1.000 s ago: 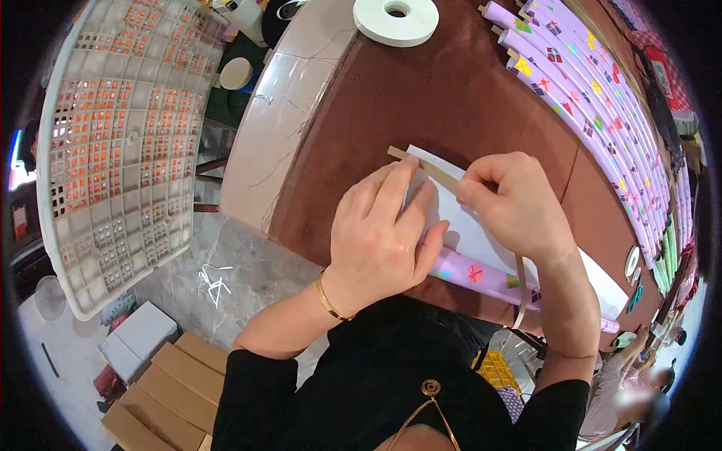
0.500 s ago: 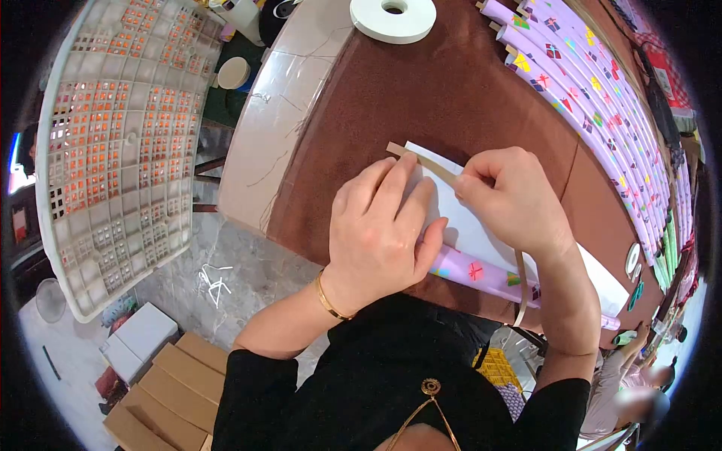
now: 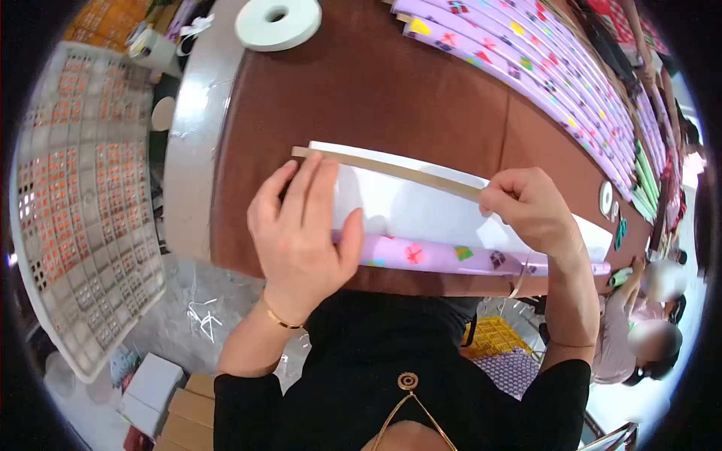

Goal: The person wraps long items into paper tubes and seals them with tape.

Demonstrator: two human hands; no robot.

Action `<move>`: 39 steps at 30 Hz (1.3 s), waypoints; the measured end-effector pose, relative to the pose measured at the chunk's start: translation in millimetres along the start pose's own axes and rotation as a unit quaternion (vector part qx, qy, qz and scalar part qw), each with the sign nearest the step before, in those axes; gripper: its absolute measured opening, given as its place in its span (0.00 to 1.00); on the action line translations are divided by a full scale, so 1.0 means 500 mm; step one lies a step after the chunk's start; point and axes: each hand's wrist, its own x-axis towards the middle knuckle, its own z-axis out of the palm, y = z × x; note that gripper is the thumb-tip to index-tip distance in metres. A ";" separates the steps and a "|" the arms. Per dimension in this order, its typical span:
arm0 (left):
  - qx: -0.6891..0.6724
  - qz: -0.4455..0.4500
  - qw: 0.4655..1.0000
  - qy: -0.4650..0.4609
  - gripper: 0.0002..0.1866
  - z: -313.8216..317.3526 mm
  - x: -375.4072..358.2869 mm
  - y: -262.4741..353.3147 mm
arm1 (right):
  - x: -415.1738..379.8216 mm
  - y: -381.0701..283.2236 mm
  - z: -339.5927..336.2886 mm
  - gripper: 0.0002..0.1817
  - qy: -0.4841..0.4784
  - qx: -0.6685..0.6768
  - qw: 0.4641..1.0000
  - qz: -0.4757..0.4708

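Observation:
A lilac roll of gift-printed wrapping paper (image 3: 440,255) lies near the table's front edge, its white underside (image 3: 421,209) showing as a flap beyond it. Along the flap's far edge runs a tan strip of tape (image 3: 402,173), its left end jutting past the paper. My left hand (image 3: 301,225) is spread over the left part of the paper, fingertips pressing near that end. Farther right, my right hand (image 3: 530,207) pinches the strip between thumb and fingers. A loose length of the strip hangs below my right wrist, over the roll.
A big white tape roll (image 3: 256,30) lies at the far left of the brown table (image 3: 361,98). Several patterned paper rolls (image 3: 526,64) are lined up behind. Teal scissors (image 3: 620,234) lie at right, with people beyond. A plastic crate (image 3: 90,188) stands left.
My right hand has moved right along the paper's far edge, so a longer stretch of tape lies between the hands. My left hand still presses the left end. The view has turned.

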 end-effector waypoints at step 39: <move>0.025 0.022 0.999 -0.020 0.22 0.000 -0.005 -0.004 | -0.040 0.109 0.018 0.20 0.289 -0.244 0.921 -0.091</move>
